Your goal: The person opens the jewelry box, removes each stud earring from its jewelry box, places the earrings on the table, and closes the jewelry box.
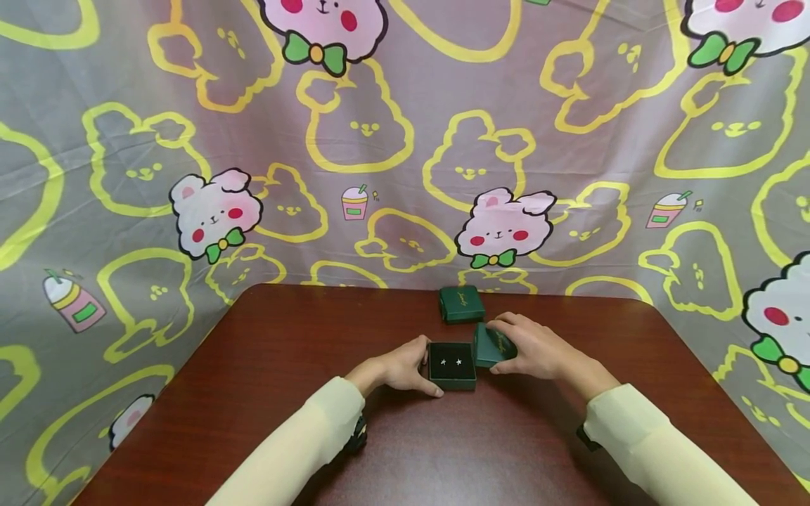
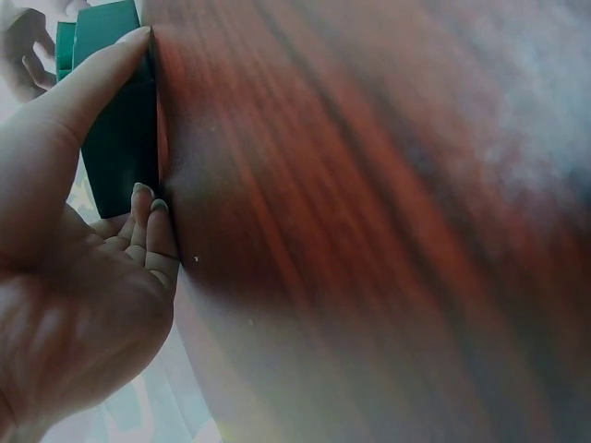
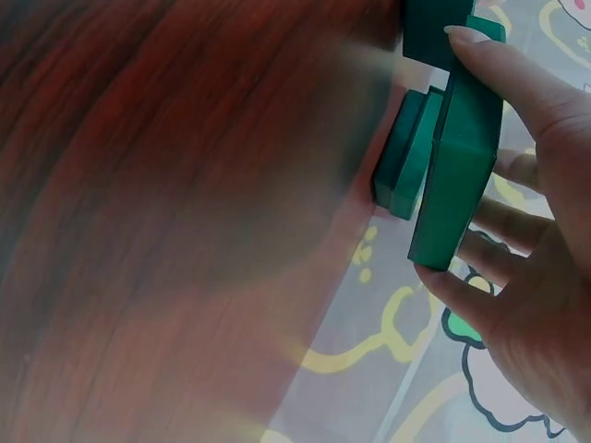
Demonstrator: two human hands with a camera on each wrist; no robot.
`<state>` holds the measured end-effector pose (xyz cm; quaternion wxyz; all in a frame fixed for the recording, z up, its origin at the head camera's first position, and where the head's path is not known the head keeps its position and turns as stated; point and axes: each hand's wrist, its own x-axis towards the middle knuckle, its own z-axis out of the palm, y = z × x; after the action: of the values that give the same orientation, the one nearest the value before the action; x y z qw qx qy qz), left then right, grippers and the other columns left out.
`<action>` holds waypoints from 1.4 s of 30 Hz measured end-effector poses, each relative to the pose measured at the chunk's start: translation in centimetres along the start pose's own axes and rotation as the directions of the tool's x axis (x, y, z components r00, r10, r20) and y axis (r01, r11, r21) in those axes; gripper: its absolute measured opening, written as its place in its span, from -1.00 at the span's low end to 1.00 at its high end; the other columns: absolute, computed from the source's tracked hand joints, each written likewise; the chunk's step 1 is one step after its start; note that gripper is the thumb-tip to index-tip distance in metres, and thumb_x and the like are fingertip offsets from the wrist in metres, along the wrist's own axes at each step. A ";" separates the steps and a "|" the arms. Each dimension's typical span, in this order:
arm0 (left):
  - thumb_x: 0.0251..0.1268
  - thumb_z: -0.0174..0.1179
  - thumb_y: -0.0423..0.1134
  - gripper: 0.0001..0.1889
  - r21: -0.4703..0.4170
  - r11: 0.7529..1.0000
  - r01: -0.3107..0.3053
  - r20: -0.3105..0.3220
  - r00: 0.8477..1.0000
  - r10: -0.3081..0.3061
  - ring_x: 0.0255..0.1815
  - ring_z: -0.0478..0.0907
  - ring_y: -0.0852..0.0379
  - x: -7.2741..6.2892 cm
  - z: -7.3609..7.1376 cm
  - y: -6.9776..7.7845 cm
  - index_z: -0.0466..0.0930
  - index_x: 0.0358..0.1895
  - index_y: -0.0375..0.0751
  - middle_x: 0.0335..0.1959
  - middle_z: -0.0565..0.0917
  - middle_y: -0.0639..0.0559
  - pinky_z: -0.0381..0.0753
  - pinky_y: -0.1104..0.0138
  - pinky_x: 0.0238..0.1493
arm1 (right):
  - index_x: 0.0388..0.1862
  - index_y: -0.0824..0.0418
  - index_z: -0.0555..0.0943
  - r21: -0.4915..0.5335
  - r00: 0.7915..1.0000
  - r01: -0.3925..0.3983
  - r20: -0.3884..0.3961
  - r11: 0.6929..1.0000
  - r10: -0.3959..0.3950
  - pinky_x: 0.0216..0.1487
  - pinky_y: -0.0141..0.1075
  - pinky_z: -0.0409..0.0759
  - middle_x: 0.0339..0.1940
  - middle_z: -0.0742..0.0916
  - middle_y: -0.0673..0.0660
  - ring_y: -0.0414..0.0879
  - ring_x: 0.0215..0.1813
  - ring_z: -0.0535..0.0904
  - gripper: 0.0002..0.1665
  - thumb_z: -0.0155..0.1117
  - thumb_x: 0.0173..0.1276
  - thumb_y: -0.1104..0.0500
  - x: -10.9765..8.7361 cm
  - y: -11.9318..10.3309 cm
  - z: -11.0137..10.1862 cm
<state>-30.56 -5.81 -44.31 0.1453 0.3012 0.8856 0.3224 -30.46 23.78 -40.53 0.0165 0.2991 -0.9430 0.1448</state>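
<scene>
A small dark green box (image 1: 452, 385) lies uncovered on the table, its black lining facing up with two small star-shaped earrings (image 1: 458, 362) on it. My left hand (image 1: 399, 365) grips the box from the left, thumb at the near side and fingers round the far side; the left wrist view shows the green box wall (image 2: 120, 138) between them. Just right of the box, my right hand (image 1: 534, 348) holds a green lid (image 1: 486, 348) with gold lettering. In the right wrist view the lid (image 3: 466, 166) is tilted, pinched between thumb and fingers.
A second green box (image 1: 462, 304), covered and gold-lettered, sits behind the lid near the table's far edge. The brown wooden table (image 1: 430, 443) has rounded far corners. A curtain (image 1: 392, 190) with cartoon bears hangs close behind and along the sides.
</scene>
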 end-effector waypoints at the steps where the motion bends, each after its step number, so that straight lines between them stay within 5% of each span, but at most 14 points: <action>1: -0.02 0.64 -0.17 -0.33 -0.002 1.000 -0.001 0.000 1.000 0.001 -0.08 0.46 0.25 0.0 0.0 -0.1 0.33 0.00 -0.26 -0.37 0.67 0.14 0.41 0.33 0.08 | 0.38 0.17 0.52 -0.001 1.000 -0.004 0.002 1.000 0.004 0.09 0.10 0.57 0.30 0.56 0.19 0.08 0.18 0.52 -0.07 0.63 0.10 -0.17 0.0 0.0 0.0; 21: -0.01 0.64 -0.17 -0.31 -0.031 0.999 0.008 0.006 1.000 -0.008 -0.09 0.48 0.26 0.0 -0.1 0.0 0.32 0.03 -0.27 -0.37 0.68 0.13 0.41 0.34 0.09 | 0.37 0.18 0.52 0.004 0.999 -0.049 0.013 0.999 0.049 0.09 0.11 0.57 0.29 0.56 0.22 0.10 0.16 0.51 -0.07 0.62 0.10 -0.21 0.2 1.6 -0.1; 34: -0.02 0.64 -0.11 -0.31 0.015 1.000 0.017 0.013 1.000 -0.018 -0.17 0.45 0.16 0.2 -0.2 -0.1 0.31 0.01 -0.25 -0.30 0.53 0.04 0.43 0.35 -0.04 | 0.39 0.22 0.50 0.017 0.996 -0.082 0.042 0.996 0.081 0.19 0.21 0.52 0.32 0.55 0.26 0.18 0.24 0.50 -0.02 0.60 0.11 -0.25 0.6 2.7 0.0; 42: 0.00 0.63 -0.15 -0.33 -0.012 1.000 0.014 0.022 1.000 -0.014 -0.13 0.46 0.27 0.1 -0.2 0.0 0.32 0.01 -0.26 -0.35 0.64 0.08 0.42 0.35 0.04 | 0.38 0.23 0.50 0.021 0.993 -0.106 0.050 0.994 0.105 0.19 0.22 0.51 0.32 0.55 0.28 0.18 0.23 0.50 -0.03 0.59 0.12 -0.25 0.9 3.5 0.4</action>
<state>-30.75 -5.85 -44.17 0.1593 0.2975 0.8840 0.3235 -33.15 25.90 -41.76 -0.0175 0.2525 -0.9559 0.1492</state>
